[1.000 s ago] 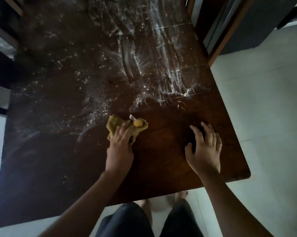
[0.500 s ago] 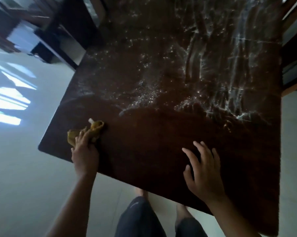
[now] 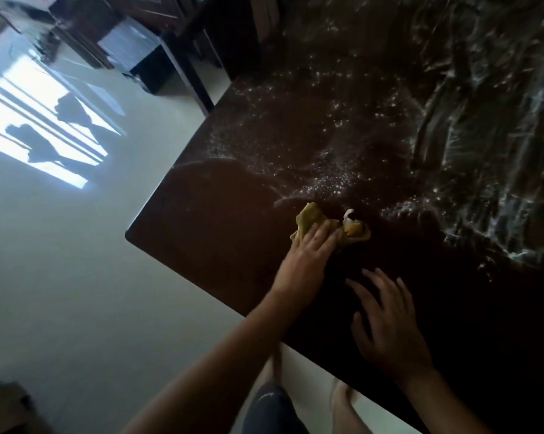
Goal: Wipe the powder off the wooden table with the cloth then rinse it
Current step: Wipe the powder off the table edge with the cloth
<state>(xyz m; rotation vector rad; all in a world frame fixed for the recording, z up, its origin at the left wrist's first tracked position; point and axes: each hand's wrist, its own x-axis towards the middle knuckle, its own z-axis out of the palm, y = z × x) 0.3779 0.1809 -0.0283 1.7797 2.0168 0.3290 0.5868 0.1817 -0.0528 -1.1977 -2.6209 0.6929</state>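
Note:
A dark wooden table (image 3: 220, 233) fills the right and centre of the head view. White powder (image 3: 330, 180) lies in specks and smeared streaks over its far part; the near strip looks dark and bare. A crumpled yellow-green cloth (image 3: 308, 219) lies on the table just below the powder's edge. My left hand (image 3: 308, 258) presses flat on the cloth and covers its near part. My right hand (image 3: 386, 324) rests on the tabletop to the right and nearer, fingers spread, holding nothing.
Pale tiled floor (image 3: 76, 277) lies left of the table, with a sunlit window patch (image 3: 39, 133). Dark furniture and a box-like unit (image 3: 139, 54) stand at the far left. My legs and bare feet (image 3: 342, 402) are at the table's near edge.
My left hand has slid the cloth rightward from the table's left corner to the edge of the powder. The view has swung left. My right hand stays flat on the table.

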